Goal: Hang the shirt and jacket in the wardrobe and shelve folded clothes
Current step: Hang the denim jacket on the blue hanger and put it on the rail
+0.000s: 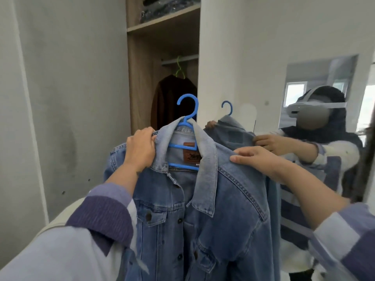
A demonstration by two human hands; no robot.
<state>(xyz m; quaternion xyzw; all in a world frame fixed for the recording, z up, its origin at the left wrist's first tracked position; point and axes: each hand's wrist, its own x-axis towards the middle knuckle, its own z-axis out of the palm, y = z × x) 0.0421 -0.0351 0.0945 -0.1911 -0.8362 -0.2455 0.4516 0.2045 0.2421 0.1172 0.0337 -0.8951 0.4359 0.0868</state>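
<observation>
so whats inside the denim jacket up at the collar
A blue hanger sits inside the denim jacket; its hook and crossbars show. Its shoulder arms are covered by denim.

A blue denim jacket [203, 209] hangs on a blue plastic hanger [185, 134] in the near middle of the scene. The left hand [141, 148] grips the jacket's collar on the left; the right hand [257, 161] rests on its right shoulder. Behind the jacket, farther off, stands an open wooden wardrobe [140, 78]. Inside it a dark brown garment [172, 102] hangs on a green plastic hanger [179, 67] from a metal rail [180, 60]. Above the rail is a wooden shelf [162, 22] with dark folded clothes [170, 9] on it. Right of the opening is a white wardrobe door [233, 47] bearing a mirror [320, 94] on its right part. A grey wall [71, 78] lies left of the wardrobe.
</observation>
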